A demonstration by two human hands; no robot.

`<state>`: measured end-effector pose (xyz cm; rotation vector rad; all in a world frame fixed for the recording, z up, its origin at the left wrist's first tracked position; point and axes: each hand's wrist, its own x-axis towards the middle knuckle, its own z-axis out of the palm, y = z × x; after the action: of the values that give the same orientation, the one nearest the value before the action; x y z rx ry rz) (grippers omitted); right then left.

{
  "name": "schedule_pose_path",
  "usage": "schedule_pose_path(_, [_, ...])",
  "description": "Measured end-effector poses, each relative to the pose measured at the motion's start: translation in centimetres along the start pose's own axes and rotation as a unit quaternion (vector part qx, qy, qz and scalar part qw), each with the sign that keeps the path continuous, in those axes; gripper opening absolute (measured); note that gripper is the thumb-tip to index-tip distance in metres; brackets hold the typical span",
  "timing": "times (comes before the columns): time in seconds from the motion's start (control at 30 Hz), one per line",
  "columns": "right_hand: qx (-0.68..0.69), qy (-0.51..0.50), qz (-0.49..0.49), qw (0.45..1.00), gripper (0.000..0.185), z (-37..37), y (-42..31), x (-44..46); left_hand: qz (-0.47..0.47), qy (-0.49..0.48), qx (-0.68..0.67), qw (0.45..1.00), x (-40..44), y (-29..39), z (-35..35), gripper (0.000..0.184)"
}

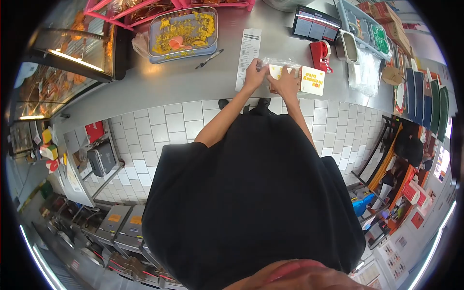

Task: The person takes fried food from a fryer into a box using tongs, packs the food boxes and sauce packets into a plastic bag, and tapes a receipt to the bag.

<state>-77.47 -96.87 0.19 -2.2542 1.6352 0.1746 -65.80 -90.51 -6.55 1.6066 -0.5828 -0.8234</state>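
Two small white-and-yellow food boxes sit side by side near the counter's front edge. The right-hand food box (312, 80) carries yellow lettering. My right hand (286, 83) lies over the left-hand food box (275, 71), fingers apart on its top. Just left of it, my left hand (255, 75) has its fingers pinched together at the edge of a clear plastic bag (285, 63). That bag lies behind the boxes, partly hidden by my hands. Beneath my left hand a long printed receipt (249, 50) stretches away across the counter.
On the steel counter (227, 82) are a pen (210, 58), a tray of yellow food (183, 31) with a pink scoop, and a red tape dispenser (321, 56). A tablet (316, 24), a metal container (348, 47) and plastic bags (366, 72) stand toward the right.
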Motion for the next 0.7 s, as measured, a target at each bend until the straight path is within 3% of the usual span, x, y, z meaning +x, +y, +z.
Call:
schedule_pose_path(0.07, [-0.020, -0.015, 0.007, 1.000, 0.099, 0.4, -0.2, 0.0, -0.016, 0.019, -0.013, 1.000, 0.2, 0.0, 0.1, 0.030])
schedule_pose_path(0.13, [-0.028, -0.017, 0.019, 0.999, 0.097, -0.1, -1.0, -0.1, 0.046, 0.035, -0.016, 0.998, 0.1, -0.4, 0.3, 0.028])
schedule_pose_path(0.33, [-0.012, -0.147, 0.023, 0.989, 0.084, -1.9, -1.3, 0.1, 0.110, 0.017, -0.017, 0.994, 0.7, -0.8, -1.1, 0.022])
schedule_pose_path(0.53, [0.032, 0.116, 0.011, 0.993, 0.078, 1.1, -2.5, -1.5, 0.110, 0.011, 0.026, 0.994, -0.3, 0.7, -1.6, 0.024])
schedule_pose_path(0.67, [0.073, 0.191, -0.048, 0.978, 0.078, 3.9, -1.8, -0.7, 0.140, 0.034, 0.027, 0.989, -1.4, 0.3, -2.1, 0.024])
schedule_pose_path(0.7, [0.071, 0.216, -0.067, 0.971, 0.077, 4.4, -1.9, -0.7, 0.107, 0.035, 0.015, 0.994, -1.8, 0.0, -1.9, 0.023])
